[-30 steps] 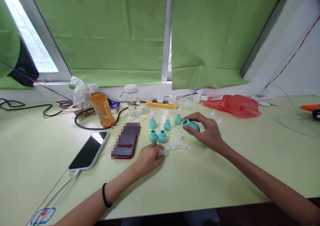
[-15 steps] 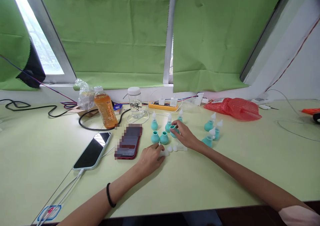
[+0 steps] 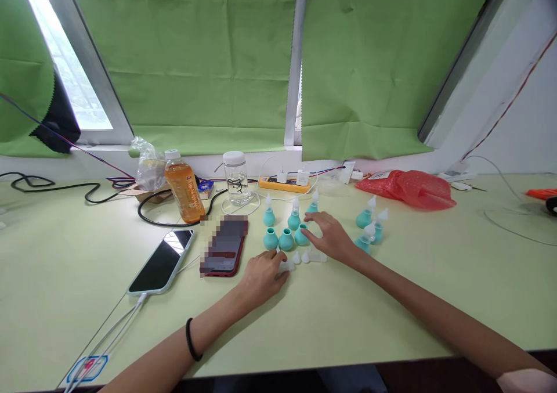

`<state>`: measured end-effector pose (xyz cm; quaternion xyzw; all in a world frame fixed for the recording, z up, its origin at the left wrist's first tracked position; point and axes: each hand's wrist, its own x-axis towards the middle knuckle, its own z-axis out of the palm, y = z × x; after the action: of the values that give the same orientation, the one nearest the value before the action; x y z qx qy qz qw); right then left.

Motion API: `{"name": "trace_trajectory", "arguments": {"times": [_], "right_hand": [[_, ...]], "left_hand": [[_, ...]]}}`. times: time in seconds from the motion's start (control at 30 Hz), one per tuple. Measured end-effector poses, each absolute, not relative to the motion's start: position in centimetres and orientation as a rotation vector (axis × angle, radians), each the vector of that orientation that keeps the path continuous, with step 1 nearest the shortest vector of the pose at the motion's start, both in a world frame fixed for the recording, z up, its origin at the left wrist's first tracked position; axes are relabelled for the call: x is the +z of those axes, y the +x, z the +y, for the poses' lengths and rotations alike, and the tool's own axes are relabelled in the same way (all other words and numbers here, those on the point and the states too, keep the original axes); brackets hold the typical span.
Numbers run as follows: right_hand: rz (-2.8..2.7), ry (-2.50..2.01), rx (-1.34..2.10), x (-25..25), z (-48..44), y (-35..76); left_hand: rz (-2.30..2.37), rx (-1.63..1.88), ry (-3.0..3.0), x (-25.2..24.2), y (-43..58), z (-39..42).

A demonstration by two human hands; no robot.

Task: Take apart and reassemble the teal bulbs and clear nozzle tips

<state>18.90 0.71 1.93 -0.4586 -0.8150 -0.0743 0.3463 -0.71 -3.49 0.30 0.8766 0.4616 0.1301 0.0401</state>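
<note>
Three teal rubber bulbs with open necks stand in a front row: a left bulb (image 3: 270, 240), a middle bulb (image 3: 286, 240) and a right bulb (image 3: 301, 235). My right hand (image 3: 333, 239) is beside the right bulb, thumb and fingers apart, holding nothing. My left hand (image 3: 263, 274) rests on the table, its fingertips closed on a translucent plastic piece (image 3: 286, 266), partly hidden. Close to it lie small white tips (image 3: 305, 258) and a clear tube piece (image 3: 319, 256). Behind stand bulbs with clear nozzles fitted, such as a nozzled bulb (image 3: 294, 219).
More nozzled bulbs (image 3: 364, 219) sit right of my right hand. Two phones, a dark red phone (image 3: 224, 248) and a pale-cased phone (image 3: 161, 263), lie left. Behind are a tea bottle (image 3: 184, 188), a clear jar (image 3: 236, 181), a power strip (image 3: 282, 185) and a red bag (image 3: 407, 190).
My right hand has let go of the right bulb, which now stands in the front row. The hand has drawn slightly right, fingers parted. My left hand is almost unmoved.
</note>
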Motion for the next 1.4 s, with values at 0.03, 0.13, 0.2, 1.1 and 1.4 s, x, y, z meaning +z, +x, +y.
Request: {"name": "trace_trajectory", "arguments": {"times": [0.03, 0.13, 0.2, 1.1, 1.4], "right_hand": [[-2.103, -1.167, -0.290, 2.6, 0.2, 19.4], [-2.032, -1.208, -0.560, 4.8, -1.7, 21.6], [-2.001, -1.361, -0.774, 6.0, -3.0, 23.3], [-1.803, -1.047, 0.644, 0.8, -5.7, 15.9], [-1.403, -1.072, 1.429, -0.2, -4.1, 16.6]], "left_hand": [[1.418, 0.394, 2.687, 0.3, -0.7, -3.5], [1.427, 0.389, 2.697, 0.4, -0.6, -3.6], [1.419, 0.423, 2.706, 0.4, -0.5, -3.7], [0.814, 0.631, 1.995, 1.4, 0.4, -6.1], [0.713, 0.590, 1.908, 1.5, 0.3, -6.2]]}}
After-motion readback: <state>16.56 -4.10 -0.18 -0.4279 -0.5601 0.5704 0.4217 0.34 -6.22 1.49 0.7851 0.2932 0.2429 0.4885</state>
